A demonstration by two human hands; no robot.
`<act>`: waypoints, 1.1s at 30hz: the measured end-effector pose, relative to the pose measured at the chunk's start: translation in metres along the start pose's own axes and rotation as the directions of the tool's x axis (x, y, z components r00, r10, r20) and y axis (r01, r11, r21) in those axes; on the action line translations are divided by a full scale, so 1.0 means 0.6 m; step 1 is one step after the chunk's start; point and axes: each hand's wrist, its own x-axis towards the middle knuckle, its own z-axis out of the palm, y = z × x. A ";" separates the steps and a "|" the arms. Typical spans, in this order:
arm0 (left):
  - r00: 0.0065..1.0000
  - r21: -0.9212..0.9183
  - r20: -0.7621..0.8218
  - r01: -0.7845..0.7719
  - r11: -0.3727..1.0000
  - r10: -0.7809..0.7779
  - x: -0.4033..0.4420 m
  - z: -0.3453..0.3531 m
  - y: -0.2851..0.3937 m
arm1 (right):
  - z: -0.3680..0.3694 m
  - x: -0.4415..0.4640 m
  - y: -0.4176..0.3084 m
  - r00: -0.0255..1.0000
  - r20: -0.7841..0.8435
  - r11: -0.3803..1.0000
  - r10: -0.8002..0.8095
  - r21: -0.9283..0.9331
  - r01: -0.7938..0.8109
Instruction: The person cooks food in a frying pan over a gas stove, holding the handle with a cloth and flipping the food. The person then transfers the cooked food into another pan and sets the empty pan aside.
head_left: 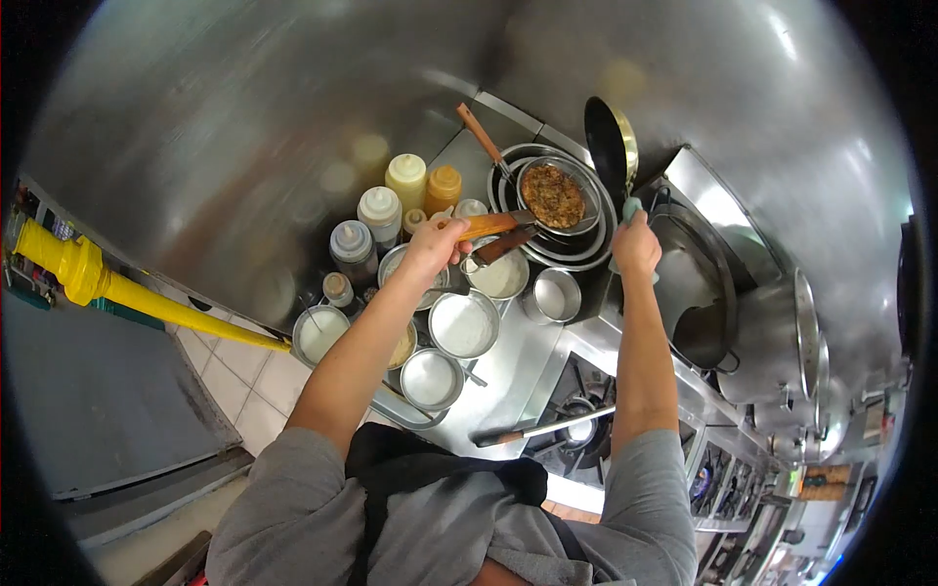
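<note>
My left hand (437, 246) is closed round a wooden-handled utensil (489, 226), whose far end reaches the edge of a wire strainer. The kind of utensil is not clear. In the strainer (593, 207) lies a browned, crumbly mass of food (552, 195). The strainer, with its wooden handle (478, 130) pointing up and left, rests over stacked metal bowls (608, 242). My right hand (636, 244) grips the handle of a frying pan (608, 146) through a pale green cloth (632, 207). This pan is tipped up on its side, beside the strainer, its dark inside facing left.
Squeeze bottles (379, 210) stand against the metal wall. Several metal pots (463, 324) of pale contents crowd the counter below my left arm. A long-handled tool (542, 428) crosses a burner (581, 430). Large stockpots (772, 337) are on the right, a yellow pipe (156, 303) on the left.
</note>
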 end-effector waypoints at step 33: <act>0.875 0.336 0.463 -0.322 0.885 0.143 -0.457 -0.115 -0.047 | -0.394 0.092 -0.046 0.901 -0.411 0.989 -0.137 -0.112 0.100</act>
